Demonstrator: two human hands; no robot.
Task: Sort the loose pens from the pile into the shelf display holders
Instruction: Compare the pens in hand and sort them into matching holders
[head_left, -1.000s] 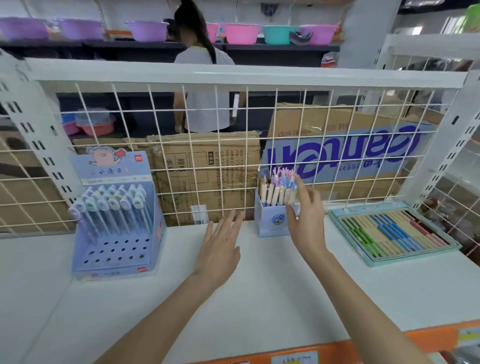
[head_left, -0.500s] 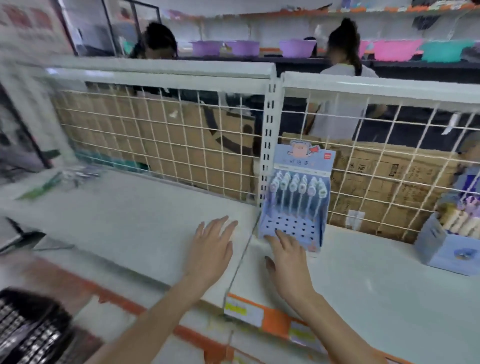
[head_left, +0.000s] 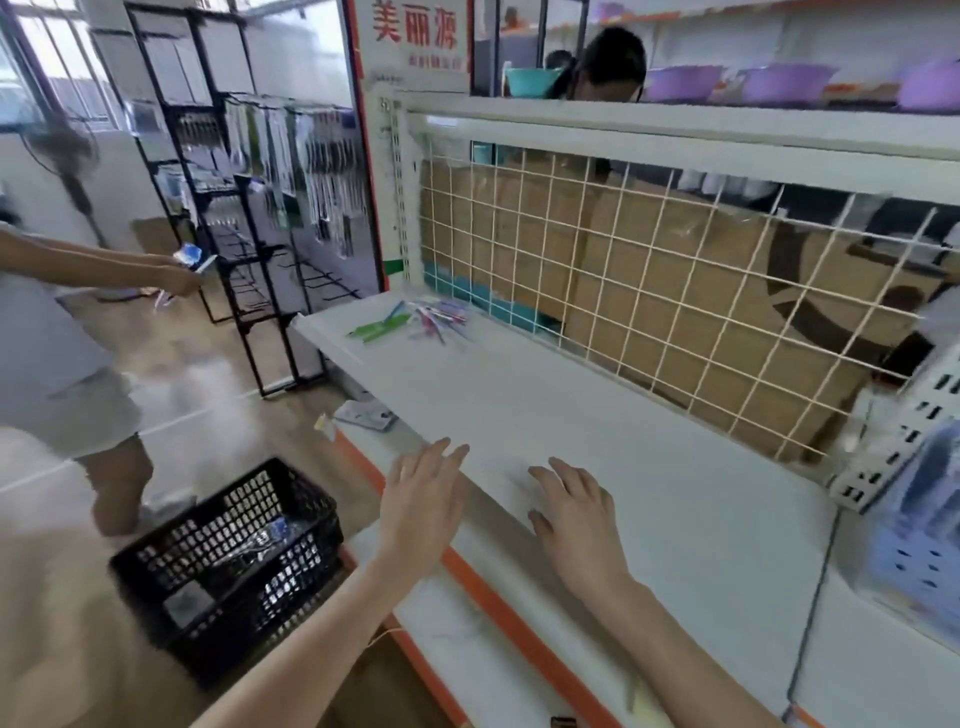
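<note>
A pile of loose pens (head_left: 415, 321), green, pink and blue, lies at the far left end of the white shelf (head_left: 597, 415). My left hand (head_left: 422, 504) hovers over the shelf's front edge, fingers straight, holding nothing. My right hand (head_left: 574, 512) is held flat over the shelf with spread fingers, also empty. Both hands are well short of the pile. A blue pen display holder (head_left: 919, 551) shows blurred at the right edge.
A white wire grid (head_left: 675, 291) backs the shelf, with cardboard boxes behind it. A black plastic basket (head_left: 228, 561) stands on the floor at the left. A person (head_left: 62, 364) stands at the left; another (head_left: 608, 67) is behind the shelf.
The view has swung left along the shelf. The blue holder has slid from the centre to the right edge, and the pen pile has come into view. Both hands stay open.
</note>
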